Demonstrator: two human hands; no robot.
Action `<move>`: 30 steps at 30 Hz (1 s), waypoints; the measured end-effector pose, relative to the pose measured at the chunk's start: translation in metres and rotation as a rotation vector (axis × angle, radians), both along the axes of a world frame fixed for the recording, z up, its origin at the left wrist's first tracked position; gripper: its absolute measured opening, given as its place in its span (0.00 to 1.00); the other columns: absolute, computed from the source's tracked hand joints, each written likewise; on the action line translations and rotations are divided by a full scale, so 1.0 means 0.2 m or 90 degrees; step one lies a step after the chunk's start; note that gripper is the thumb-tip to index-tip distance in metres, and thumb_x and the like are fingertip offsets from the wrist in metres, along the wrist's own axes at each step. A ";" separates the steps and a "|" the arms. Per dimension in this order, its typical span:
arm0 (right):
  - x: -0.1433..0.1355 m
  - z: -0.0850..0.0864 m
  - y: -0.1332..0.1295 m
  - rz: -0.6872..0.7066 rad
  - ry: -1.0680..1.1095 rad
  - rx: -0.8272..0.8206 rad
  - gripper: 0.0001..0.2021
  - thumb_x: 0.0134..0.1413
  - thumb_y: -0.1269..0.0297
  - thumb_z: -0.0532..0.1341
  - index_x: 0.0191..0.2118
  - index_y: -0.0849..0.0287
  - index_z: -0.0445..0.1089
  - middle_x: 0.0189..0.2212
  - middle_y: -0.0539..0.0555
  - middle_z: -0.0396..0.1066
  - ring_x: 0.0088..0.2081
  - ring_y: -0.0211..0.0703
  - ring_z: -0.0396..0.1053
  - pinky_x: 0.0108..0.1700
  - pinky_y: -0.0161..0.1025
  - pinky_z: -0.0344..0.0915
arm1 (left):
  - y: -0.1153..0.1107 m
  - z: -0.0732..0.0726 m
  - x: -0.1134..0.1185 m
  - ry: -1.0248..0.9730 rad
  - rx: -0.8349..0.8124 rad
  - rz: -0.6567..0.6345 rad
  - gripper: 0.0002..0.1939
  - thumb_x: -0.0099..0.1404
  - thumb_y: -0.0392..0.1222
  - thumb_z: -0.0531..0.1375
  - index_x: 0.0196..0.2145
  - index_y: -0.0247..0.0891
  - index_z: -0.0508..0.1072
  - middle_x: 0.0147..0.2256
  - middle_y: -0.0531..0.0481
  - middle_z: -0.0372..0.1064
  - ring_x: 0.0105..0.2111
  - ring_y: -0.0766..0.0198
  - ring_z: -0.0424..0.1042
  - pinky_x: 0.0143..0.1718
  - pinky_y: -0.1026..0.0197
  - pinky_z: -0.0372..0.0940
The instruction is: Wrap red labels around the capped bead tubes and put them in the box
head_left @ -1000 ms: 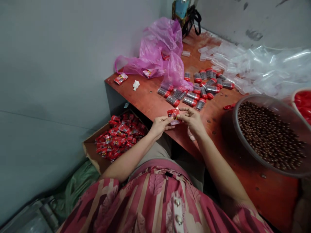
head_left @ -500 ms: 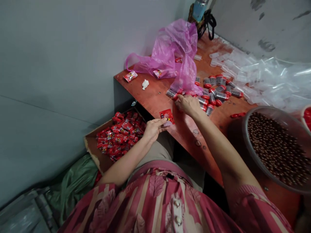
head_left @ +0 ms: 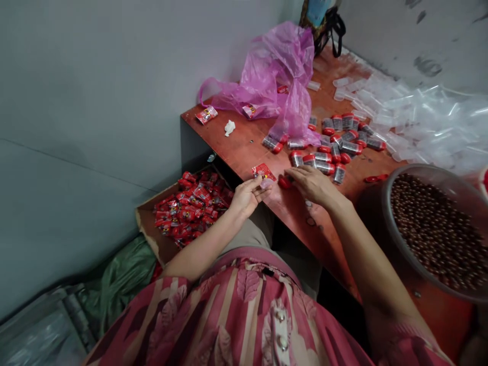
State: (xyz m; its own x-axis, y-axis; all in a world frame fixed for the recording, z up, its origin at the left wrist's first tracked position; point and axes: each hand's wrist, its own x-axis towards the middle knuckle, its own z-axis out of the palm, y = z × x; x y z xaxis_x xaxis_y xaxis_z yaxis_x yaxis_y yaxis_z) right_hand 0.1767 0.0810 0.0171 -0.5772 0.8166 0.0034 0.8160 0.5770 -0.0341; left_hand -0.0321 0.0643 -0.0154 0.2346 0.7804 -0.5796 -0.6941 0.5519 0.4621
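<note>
My left hand pinches a small red printed packet at the table's near edge. Part of the packet is hidden by my fingers, and a pale, see-through piece shows at its lower end. Just right of it, my right hand is closed on a red-capped tube. The cap points toward the packet without touching it, while the fingers cover most of the tube. Behind my right hand lie several red-capped clear tubes with dark contents.
A cardboard box full of red packets sits below, left of the orange table. On the table are a pink plastic bag, a pile of clear tubes and a tub of brown beads. Walls border the table's back.
My right hand has drawn back from the tubes near the pink bag, bringing a red-capped tube toward me. My left hand still holds the packet. The view has shifted slightly.
</note>
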 end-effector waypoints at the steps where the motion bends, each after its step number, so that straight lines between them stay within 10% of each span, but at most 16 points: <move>1: 0.00 -0.01 0.00 -0.002 -0.011 -0.001 0.18 0.58 0.74 0.48 0.52 0.64 0.66 0.49 0.62 0.70 0.49 0.50 0.65 0.50 0.44 0.61 | -0.01 0.01 0.00 0.005 -0.005 0.003 0.05 0.59 0.33 0.59 0.28 0.28 0.72 0.26 0.44 0.74 0.27 0.63 0.75 0.32 0.61 0.70; 7: 0.03 -0.07 -0.09 -0.224 0.046 -0.037 0.14 0.53 0.57 0.59 0.41 0.62 0.70 0.38 0.62 0.72 0.37 0.52 0.70 0.35 0.42 0.63 | -0.02 0.02 0.01 0.025 0.008 0.031 0.02 0.56 0.32 0.62 0.27 0.30 0.72 0.25 0.47 0.74 0.25 0.66 0.73 0.32 0.63 0.70; 16: -0.24 -0.02 -0.47 -0.532 0.881 -0.291 0.16 0.47 0.51 0.63 0.34 0.58 0.64 0.21 0.47 0.68 0.19 0.35 0.66 0.20 0.33 0.64 | -0.06 0.03 0.13 -0.023 -0.014 0.028 0.09 0.53 0.37 0.66 0.29 0.31 0.71 0.27 0.46 0.74 0.28 0.63 0.75 0.37 0.59 0.70; 30: -0.26 -0.08 -0.48 -0.558 0.887 -0.230 0.15 0.46 0.52 0.65 0.29 0.60 0.65 0.19 0.46 0.67 0.17 0.33 0.64 0.19 0.31 0.62 | -0.11 0.09 0.23 -0.010 0.152 -0.050 0.15 0.45 0.41 0.70 0.26 0.30 0.72 0.26 0.49 0.73 0.26 0.68 0.72 0.31 0.66 0.67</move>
State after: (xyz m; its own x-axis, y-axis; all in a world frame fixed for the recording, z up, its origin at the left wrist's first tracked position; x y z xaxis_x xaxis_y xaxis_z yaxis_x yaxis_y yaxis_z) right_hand 0.1238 -0.0146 0.0004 0.3004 0.9398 -0.1627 0.1002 -0.2008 -0.9745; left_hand 0.0148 0.0429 0.0024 0.3069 0.8738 -0.3771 -0.6616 0.4807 0.5755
